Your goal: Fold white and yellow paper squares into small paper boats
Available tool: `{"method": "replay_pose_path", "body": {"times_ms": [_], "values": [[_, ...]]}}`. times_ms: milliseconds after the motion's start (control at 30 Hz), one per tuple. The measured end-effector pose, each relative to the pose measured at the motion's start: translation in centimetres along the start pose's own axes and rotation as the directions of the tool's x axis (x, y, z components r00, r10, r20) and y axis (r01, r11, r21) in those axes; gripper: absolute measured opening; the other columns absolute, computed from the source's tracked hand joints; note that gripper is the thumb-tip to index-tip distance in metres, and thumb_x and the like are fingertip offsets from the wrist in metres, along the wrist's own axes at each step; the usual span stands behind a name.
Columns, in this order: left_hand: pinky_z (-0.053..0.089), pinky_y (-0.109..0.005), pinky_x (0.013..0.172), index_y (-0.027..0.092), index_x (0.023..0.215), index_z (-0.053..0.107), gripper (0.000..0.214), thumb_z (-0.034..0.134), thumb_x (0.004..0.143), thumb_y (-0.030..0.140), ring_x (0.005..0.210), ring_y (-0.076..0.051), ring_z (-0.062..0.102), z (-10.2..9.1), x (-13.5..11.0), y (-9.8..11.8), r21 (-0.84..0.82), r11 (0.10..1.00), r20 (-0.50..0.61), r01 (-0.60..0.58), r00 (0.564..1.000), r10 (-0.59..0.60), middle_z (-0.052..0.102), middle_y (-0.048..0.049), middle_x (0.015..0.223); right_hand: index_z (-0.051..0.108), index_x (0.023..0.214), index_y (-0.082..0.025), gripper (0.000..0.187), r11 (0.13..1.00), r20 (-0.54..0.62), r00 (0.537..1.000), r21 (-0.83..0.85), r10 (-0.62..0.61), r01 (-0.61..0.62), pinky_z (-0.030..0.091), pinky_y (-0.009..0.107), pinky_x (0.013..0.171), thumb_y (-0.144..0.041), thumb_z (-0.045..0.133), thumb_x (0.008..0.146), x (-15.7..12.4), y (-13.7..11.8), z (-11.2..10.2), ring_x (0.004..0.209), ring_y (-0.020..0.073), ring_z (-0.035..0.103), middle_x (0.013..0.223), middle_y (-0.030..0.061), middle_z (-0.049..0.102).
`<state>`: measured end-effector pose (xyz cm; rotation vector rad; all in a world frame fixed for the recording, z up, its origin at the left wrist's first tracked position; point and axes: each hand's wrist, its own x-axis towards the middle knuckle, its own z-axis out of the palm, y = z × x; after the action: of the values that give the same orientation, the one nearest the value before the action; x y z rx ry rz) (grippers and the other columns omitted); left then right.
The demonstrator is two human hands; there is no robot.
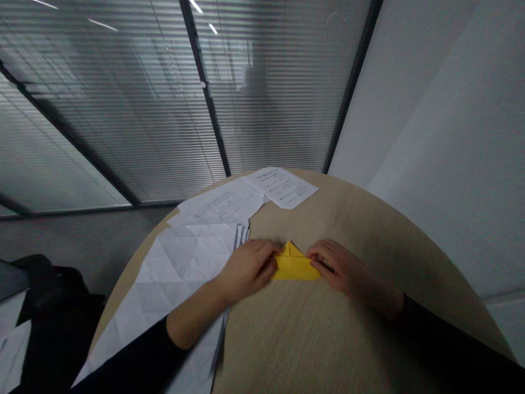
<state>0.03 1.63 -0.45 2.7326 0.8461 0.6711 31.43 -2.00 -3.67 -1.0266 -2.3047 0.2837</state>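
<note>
A folded piece of yellow origami paper (293, 265) lies on the round wooden table (353, 350), its shape roughly triangular with a peak pointing away from me. My left hand (247, 268) presses the paper's left corner, with the fingers curled over it. My right hand (335, 265) pinches the right corner between thumb and fingers. Both hands rest on the tabletop. Under my left forearm lies a large sheet of creased white paper (180, 273).
Printed paper documents (246, 197) lie at the far edge of the table. A dark bag (53, 312) sits on the floor to the left. A glass partition with blinds (123, 109) stands behind the table, and a white wall (426, 126) stands to the right.
</note>
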Motion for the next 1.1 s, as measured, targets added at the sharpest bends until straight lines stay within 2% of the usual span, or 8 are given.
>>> {"method": "replay_pose_path", "body": {"times_ms": [133,233,333,600,800,933,1000,1100], "values": [[0.061,-0.047,0.096,0.020,0.120,0.070,0.024,0.065,0.098,0.013,0.109,-0.029,0.075,0.0,-0.1,-0.2,0.015,0.998,-0.045,0.056,0.997,-0.056,0.078,-0.0110,0.117,0.074,0.115,-0.023,0.016,0.996,-0.010,1.000,-0.085,-0.019,0.018,0.060,0.046,0.093,-0.014,0.060,0.113,-0.1,0.0,0.0,0.106,0.0280,0.072,0.111,0.0093,0.078],[0.059,-0.047,0.099,0.022,0.111,0.075,0.020,0.066,0.098,0.010,0.112,-0.029,0.074,0.0,0.0,-0.5,0.049,0.999,-0.033,-0.014,0.999,0.016,0.079,-0.0091,0.122,0.078,0.130,-0.024,0.033,0.977,-0.024,0.991,-0.175,-0.128,0.122,0.060,0.053,0.105,-0.007,0.060,0.107,0.0,-0.6,-0.3,0.120,0.0320,0.073,0.131,0.0126,0.080],[0.059,-0.046,0.097,0.023,0.113,0.079,0.021,0.064,0.103,0.010,0.105,-0.027,0.077,0.0,0.0,-0.8,0.079,0.994,0.000,-0.069,0.998,0.070,0.082,-0.0054,0.113,0.075,0.143,-0.022,0.045,0.961,0.049,0.971,-0.143,-0.233,0.238,0.060,0.053,0.111,-0.004,0.058,0.106,0.2,-1.5,-0.4,0.124,0.0310,0.074,0.140,0.0125,0.081],[0.061,-0.045,0.099,0.021,0.110,0.082,0.023,0.063,0.105,0.012,0.099,-0.025,0.080,-0.4,-0.2,-1.0,0.155,0.983,-0.002,-0.097,0.995,0.098,0.086,-0.0040,0.113,0.081,0.133,-0.023,0.032,0.967,0.057,0.977,-0.140,-0.207,0.213,0.063,0.053,0.099,-0.015,0.067,0.106,0.3,-1.8,-0.9,0.109,0.0312,0.077,0.130,0.0112,0.086],[0.059,-0.054,0.107,0.018,0.127,0.081,0.028,0.071,0.104,0.030,0.118,-0.035,0.076,-0.8,0.2,0.7,0.153,0.985,0.026,-0.079,0.997,0.075,0.083,-0.0115,0.132,0.079,0.127,-0.020,0.028,0.959,0.074,0.961,-0.076,-0.267,0.273,0.058,0.061,0.115,-0.020,0.069,0.101,0.1,-3.0,-1.4,0.106,0.0318,0.079,0.119,0.0125,0.086],[0.061,-0.054,0.101,0.017,0.135,0.080,0.038,0.058,0.118,0.042,0.112,-0.035,0.075,-0.2,0.3,1.3,0.162,0.987,0.045,-0.011,0.999,0.004,0.079,-0.0155,0.128,0.075,0.136,-0.019,0.038,0.930,0.145,0.920,0.109,-0.365,0.351,0.057,0.056,0.119,-0.023,0.069,0.099,0.2,-4.3,-1.3,0.120,0.0312,0.079,0.131,0.0130,0.085],[0.061,-0.055,0.103,0.018,0.139,0.079,0.040,0.060,0.118,0.046,0.115,-0.035,0.075,0.1,0.2,1.2,0.150,0.989,0.049,-0.004,0.999,-0.003,0.078,-0.0155,0.128,0.073,0.141,-0.019,0.041,0.915,0.153,0.908,0.171,-0.390,0.365,0.059,0.052,0.116,-0.021,0.068,0.101,0.3,-4.5,-1.2,0.126,0.0298,0.078,0.138,0.0122,0.084],[0.060,-0.056,0.110,0.018,0.142,0.076,0.044,0.073,0.112,0.050,0.125,-0.037,0.076,0.3,0.0,0.7,0.078,0.996,0.057,-0.032,0.998,0.027,0.079,-0.0153,0.137,0.075,0.133,-0.023,0.030,0.944,0.070,0.947,0.127,-0.314,0.304,0.063,0.048,0.108,-0.017,0.065,0.106,0.4,-3.8,-1.0,0.118,0.0276,0.079,0.127,0.0086,0.086]]}}
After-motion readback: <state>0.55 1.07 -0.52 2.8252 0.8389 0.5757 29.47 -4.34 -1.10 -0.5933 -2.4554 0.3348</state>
